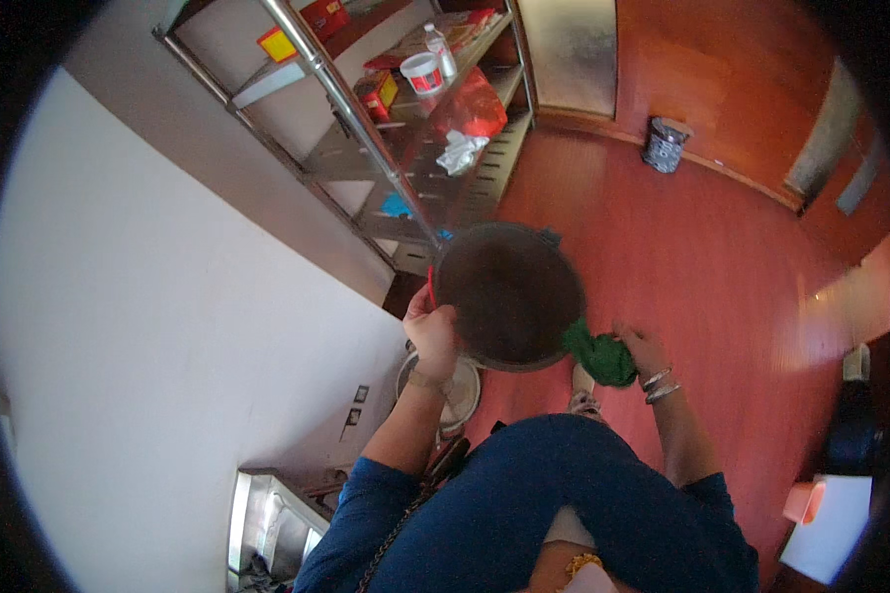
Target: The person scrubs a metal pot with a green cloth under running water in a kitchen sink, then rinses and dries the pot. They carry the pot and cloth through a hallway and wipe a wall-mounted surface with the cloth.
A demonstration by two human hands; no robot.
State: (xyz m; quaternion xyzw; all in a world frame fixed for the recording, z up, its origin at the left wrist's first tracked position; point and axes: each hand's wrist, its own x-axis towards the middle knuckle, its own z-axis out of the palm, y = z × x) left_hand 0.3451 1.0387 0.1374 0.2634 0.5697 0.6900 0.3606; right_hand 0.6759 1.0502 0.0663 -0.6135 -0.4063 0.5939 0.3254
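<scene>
A dark round pan is held out in front of me above the floor, its wide face turned up towards me. My left hand grips its left edge, thumb over the rim, beside a thin red strip. In my right hand is a bunched green cloth. The cloth's left end reaches the pan's lower right edge; whether it touches is blurred. A dark lug juts from the pan's far right rim.
A metal shelf rack stands ahead left, bearing a white tub, a plastic bottle and a red bag. A pale bucket sits below my left arm. A lined bin stands by the far wall. Metal sink, lower left.
</scene>
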